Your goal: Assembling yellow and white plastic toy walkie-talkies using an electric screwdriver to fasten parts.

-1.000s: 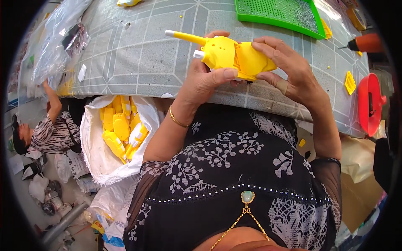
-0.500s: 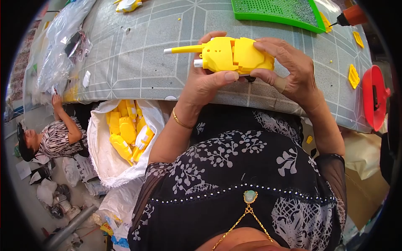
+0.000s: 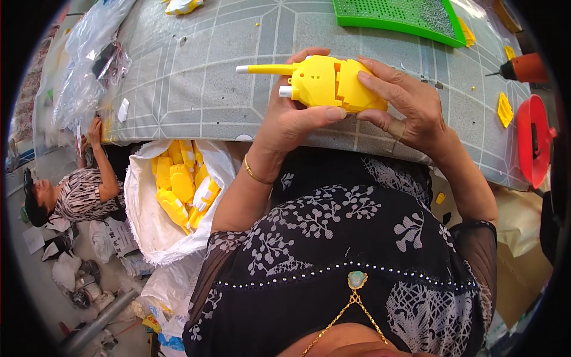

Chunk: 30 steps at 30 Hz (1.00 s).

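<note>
Above the near edge of the table I hold a yellow plastic walkie-talkie (image 3: pixel 315 85), lying sideways with its white-tipped antenna pointing left and a short white knob below that. My left hand (image 3: pixel 286 124) is closed round the antenna end, thumb along the lower edge and fingers mostly hidden behind. My right hand (image 3: pixel 419 107) grips the other end, fingers over a yellow cover piece (image 3: pixel 355 89) and thumb beneath. The cover sits slightly askew, with an uneven gap between it and the body. The far side of the walkie-talkie is hidden.
A green tray (image 3: pixel 401 24) of small screws lies at the back right. An orange-red power screwdriver (image 3: pixel 529 68) and a red holder (image 3: pixel 532 141) are at the right. Beside my left arm, a white sack (image 3: pixel 143 223) holds yellow parts. A co-worker (image 3: pixel 89 187) works at far left.
The walkie-talkie has shifted slightly right and down in my hands, and the cover is more tilted, its gap wider. The power screwdriver has swung right and downward. The co-worker's hands have moved.
</note>
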Each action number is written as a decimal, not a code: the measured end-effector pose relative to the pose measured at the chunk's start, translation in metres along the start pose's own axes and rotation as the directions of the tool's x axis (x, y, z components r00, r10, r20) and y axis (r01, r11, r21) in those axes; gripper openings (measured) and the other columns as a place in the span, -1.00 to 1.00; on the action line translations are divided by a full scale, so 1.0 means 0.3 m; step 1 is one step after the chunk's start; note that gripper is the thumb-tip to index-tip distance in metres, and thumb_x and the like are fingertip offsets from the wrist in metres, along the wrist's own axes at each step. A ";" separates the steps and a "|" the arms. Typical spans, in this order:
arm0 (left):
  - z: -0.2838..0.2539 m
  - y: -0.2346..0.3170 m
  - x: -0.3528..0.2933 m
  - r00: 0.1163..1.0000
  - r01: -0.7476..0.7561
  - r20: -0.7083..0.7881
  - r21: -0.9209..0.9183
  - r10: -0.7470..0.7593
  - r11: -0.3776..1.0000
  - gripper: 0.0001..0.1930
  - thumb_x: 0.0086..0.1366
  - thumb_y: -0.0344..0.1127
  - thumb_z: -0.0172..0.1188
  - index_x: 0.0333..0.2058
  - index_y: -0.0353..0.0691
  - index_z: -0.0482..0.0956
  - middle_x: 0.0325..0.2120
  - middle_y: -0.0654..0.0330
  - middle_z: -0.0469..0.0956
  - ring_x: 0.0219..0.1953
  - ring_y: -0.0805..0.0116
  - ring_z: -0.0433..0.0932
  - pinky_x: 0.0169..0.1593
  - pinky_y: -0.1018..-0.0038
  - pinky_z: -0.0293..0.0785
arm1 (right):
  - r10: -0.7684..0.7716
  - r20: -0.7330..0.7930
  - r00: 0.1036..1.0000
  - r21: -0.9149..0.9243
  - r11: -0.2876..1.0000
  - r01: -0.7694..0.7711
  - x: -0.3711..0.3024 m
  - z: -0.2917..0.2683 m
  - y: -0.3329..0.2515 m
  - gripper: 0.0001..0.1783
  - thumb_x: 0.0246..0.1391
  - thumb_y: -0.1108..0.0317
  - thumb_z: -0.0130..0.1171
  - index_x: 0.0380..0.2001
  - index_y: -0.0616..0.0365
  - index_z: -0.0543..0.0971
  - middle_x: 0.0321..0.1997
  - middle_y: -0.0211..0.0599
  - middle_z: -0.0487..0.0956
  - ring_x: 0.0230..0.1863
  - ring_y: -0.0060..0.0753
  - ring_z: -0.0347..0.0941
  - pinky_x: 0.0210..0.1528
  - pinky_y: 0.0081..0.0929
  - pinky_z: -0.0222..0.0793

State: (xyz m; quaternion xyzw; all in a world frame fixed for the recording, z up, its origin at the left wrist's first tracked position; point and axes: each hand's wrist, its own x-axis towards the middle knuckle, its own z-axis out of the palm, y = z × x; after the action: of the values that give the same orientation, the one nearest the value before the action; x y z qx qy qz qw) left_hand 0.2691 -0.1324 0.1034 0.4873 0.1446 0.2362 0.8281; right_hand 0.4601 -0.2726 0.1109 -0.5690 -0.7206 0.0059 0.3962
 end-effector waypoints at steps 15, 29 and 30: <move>-0.005 0.032 -0.013 1.000 0.015 0.003 0.046 -0.016 0.999 -0.11 -0.06 -0.51 0.53 0.27 -0.26 0.26 0.03 0.15 0.52 0.06 0.35 0.54 0.15 0.44 0.49 | -0.028 -0.009 1.000 0.047 0.999 0.029 0.035 -0.023 -0.025 -0.40 -0.12 0.40 0.49 0.08 0.13 0.59 0.20 -0.06 0.56 0.14 -0.03 0.56 0.11 -0.26 0.57; -0.023 0.020 -0.025 0.999 0.023 0.029 -0.059 -0.021 0.998 -0.10 -0.05 -0.51 0.53 0.28 -0.25 0.24 0.02 0.16 0.49 0.04 0.31 0.56 0.12 0.44 0.54 | 0.020 0.042 0.999 0.109 0.994 -0.024 0.059 -0.034 -0.052 -0.41 -0.12 0.42 0.48 0.07 0.11 0.59 0.20 -0.09 0.57 0.17 -0.01 0.52 0.17 -0.21 0.48; -0.025 0.016 -0.025 1.000 0.004 0.027 -0.038 -0.003 0.999 -0.10 -0.05 -0.50 0.53 0.28 -0.25 0.24 0.02 0.15 0.49 0.04 0.30 0.56 0.12 0.44 0.55 | 0.021 0.042 0.999 0.109 0.994 -0.026 0.061 -0.035 -0.054 -0.41 -0.12 0.42 0.48 0.07 0.11 0.59 0.20 -0.09 0.57 0.17 -0.01 0.52 0.17 -0.21 0.48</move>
State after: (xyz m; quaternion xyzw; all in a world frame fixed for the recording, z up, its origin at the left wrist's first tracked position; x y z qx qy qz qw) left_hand 0.2579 -0.1287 0.1041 0.4745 0.1297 0.2309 0.8395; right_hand 0.4522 -0.2678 0.1359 -0.5547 -0.7204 0.0617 0.4118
